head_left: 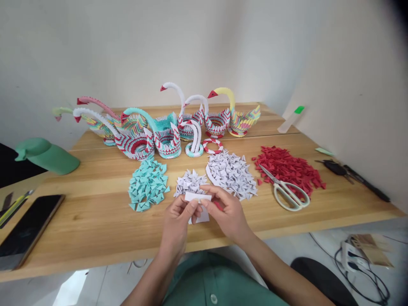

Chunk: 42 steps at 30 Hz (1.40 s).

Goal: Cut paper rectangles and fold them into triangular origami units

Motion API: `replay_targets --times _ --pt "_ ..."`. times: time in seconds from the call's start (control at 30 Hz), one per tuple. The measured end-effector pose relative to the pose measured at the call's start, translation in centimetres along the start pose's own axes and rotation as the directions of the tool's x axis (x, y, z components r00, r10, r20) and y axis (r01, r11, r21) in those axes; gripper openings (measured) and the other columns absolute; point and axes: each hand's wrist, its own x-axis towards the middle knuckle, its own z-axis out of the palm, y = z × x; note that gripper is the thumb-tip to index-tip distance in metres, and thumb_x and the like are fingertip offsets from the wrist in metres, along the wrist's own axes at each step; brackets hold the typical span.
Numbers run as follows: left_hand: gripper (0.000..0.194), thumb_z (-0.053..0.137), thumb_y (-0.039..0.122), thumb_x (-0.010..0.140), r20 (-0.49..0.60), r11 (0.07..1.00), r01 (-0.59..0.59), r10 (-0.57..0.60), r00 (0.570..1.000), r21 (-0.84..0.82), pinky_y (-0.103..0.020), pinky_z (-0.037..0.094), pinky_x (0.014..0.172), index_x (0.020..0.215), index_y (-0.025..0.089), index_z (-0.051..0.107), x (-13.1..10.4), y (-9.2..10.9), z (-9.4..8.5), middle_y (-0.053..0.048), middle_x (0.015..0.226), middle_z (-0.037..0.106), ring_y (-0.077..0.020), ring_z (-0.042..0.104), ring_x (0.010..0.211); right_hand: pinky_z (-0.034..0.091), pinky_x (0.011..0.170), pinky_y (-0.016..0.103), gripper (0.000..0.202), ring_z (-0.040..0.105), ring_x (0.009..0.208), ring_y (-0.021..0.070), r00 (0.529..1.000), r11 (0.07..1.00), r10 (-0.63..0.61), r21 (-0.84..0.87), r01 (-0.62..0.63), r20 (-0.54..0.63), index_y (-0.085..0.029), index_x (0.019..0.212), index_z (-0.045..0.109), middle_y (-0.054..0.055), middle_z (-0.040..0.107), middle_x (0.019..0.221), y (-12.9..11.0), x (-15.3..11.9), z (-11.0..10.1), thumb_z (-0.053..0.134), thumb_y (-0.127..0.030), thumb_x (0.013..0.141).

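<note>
A small folded strip of white paper is pinched between both thumbs and fingers. My left hand grips its left end and my right hand its right end. More white paper lies on the table below, partly hidden by the fingers. Just beyond my hands is a small pile of white folded pieces, with a larger white pile to its right. Teal folded pieces are heaped at the left, red ones at the right. White-handled scissors rest against the red heap.
Several folded-paper swans stand along the back of the wooden table. A red-and-white ring lies among them. On the left are a phone, cutter and green bottle; keys and a pen sit at right.
</note>
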Motion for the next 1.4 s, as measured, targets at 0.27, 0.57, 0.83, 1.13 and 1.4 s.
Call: replay_targets --times 0.27,0.57,0.83,1.13,1.4 --pt "0.033 0.071 0.043 0.078 0.118 0.992 0.115 -0.121 0.986 0.058 -0.020 0.036 0.049 0.068 0.015 0.057 0.2 1.7 -1.7 0.001 0.058 0.059 -0.0085 0.047 0.051 0.052 0.076 0.030 0.029 0.063 0.077 0.0164 0.973 0.955 -0.206 -0.196 0.223 0.105 -0.024 0.117 0.063 0.002 0.068 0.083 0.8 0.8 -3.1 0.057 -0.018 0.089" --pt "0.034 0.072 0.043 0.076 0.160 0.978 0.157 -0.179 0.971 0.140 -0.020 0.035 0.049 0.063 0.016 0.057 0.2 0.7 -1.9 0.001 0.056 0.059 -0.0085 0.046 0.050 0.051 0.077 0.032 0.025 0.063 0.083 0.0173 0.687 0.691 -0.598 -0.169 0.703 0.413 -0.025 0.097 0.070 0.004 0.071 0.086 1.0 1.5 -2.9 0.046 -0.016 0.097" --pt "0.023 0.060 0.029 0.085 0.136 0.811 -0.224 0.178 0.975 0.541 -0.023 0.037 0.059 0.065 0.017 0.060 -0.2 1.3 -1.5 0.001 0.062 0.056 -0.0123 0.048 0.059 0.049 0.073 0.031 0.018 0.059 0.080 0.0173 0.819 0.821 -0.473 -0.174 0.544 0.325 -0.024 0.094 0.073 0.004 0.066 0.081 0.6 1.2 -2.7 0.055 -0.025 0.095" --pt "0.018 0.061 0.028 0.083 0.180 0.866 -0.148 0.068 0.981 0.478 -0.025 0.046 0.065 0.072 0.017 0.068 -0.7 0.6 -1.8 -0.004 0.068 0.069 -0.0171 0.062 0.066 0.050 0.081 0.034 0.012 0.065 0.089 0.0187 0.926 0.940 -0.314 -0.073 0.335 0.208 -0.022 0.084 0.068 0.006 0.069 0.095 -0.1 0.8 -1.9 0.060 -0.027 0.092" --pt "0.018 0.056 0.021 0.087 0.306 0.689 -0.302 0.121 0.944 0.659 -0.024 0.044 0.062 0.076 0.019 0.071 -1.3 1.7 -1.6 -0.001 0.071 0.072 -0.0164 0.064 0.065 0.047 0.069 0.027 0.009 0.064 0.073 0.0149 0.942 0.975 -0.175 -0.082 0.206 0.287 -0.021 0.081 0.064 0.001 0.069 0.078 0.1 0.4 -1.9 0.062 -0.022 0.090"
